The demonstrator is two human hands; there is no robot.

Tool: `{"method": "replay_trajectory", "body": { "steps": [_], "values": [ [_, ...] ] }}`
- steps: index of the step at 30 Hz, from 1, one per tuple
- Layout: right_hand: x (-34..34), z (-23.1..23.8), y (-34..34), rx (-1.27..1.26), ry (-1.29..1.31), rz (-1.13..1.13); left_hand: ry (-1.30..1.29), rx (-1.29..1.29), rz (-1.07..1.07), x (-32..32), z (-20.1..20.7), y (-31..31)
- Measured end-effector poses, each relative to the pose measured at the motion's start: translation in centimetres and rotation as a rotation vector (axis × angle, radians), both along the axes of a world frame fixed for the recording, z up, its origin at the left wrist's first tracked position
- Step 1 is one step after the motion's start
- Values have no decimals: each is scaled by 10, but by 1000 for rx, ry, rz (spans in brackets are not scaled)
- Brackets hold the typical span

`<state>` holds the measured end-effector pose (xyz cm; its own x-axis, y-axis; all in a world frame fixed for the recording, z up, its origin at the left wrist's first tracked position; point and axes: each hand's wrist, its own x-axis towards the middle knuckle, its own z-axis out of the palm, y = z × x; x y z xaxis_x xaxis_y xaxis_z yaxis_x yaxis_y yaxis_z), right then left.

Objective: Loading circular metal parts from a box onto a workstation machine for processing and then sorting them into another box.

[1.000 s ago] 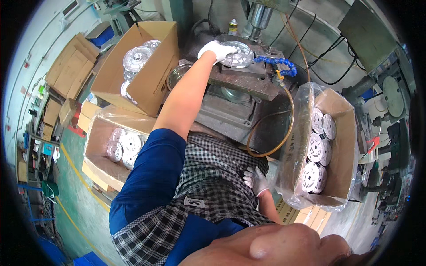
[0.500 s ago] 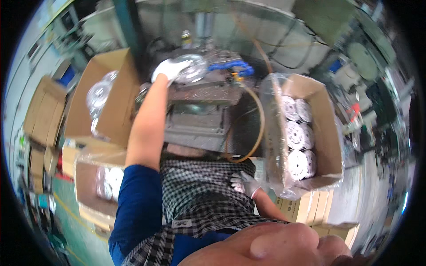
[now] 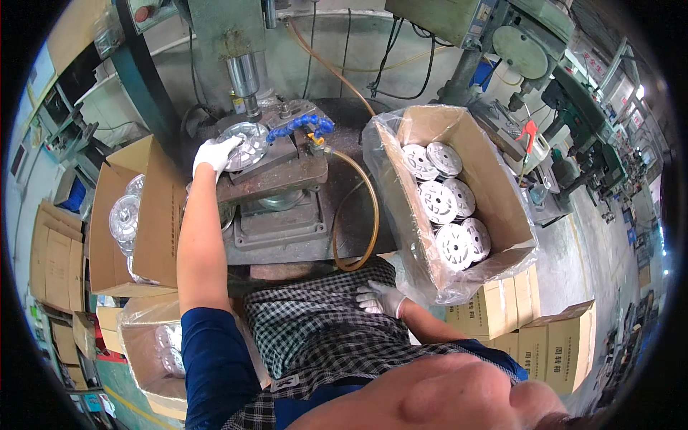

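Observation:
My left hand (image 3: 212, 155), in a white glove, reaches forward over the work table of a drill press. Its fingers are closed on the near left edge of a shiny round metal disc (image 3: 252, 152), which lies on the fixture beneath the vertical spindle (image 3: 245, 80). A blue jointed coolant hose (image 3: 299, 125) bends close to the disc's right side. My right hand (image 3: 380, 298), also white-gloved, lies against the checked apron (image 3: 315, 322), with its fingers stretched out and nothing in them.
At right, a plastic-lined carton (image 3: 494, 179) holds stacked white slotted discs (image 3: 456, 245). Clear-looking shiny discs (image 3: 125, 216) stand in a carton (image 3: 159, 215) at left, above another lined carton (image 3: 143, 380). An amber hose (image 3: 374, 215) loops beside the machine's base (image 3: 279, 223).
The whole view has shifted and sharpened, showing more of the spindle. My left hand remains at the disc, and my right hand remains on the apron.

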<state>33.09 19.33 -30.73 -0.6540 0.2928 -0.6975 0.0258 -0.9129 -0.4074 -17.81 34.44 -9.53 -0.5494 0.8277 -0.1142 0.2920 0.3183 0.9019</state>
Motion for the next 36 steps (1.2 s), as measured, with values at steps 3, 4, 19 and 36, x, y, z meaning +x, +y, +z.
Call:
{"method": "replay_trajectory", "body": {
  "steps": [3,4,19,36],
  "values": [
    [1,-3,0,19,2,13,1,7,2,4,3,1],
    [1,-2,0,19,3,10,2,7,0,6,5,0],
    [2,-14,1,23,-5,-8,-78,40,-35,15,16,-7],
    [1,6,-13,149,-44,12,-216,387,167,-10,3,-112]
  ]
}}
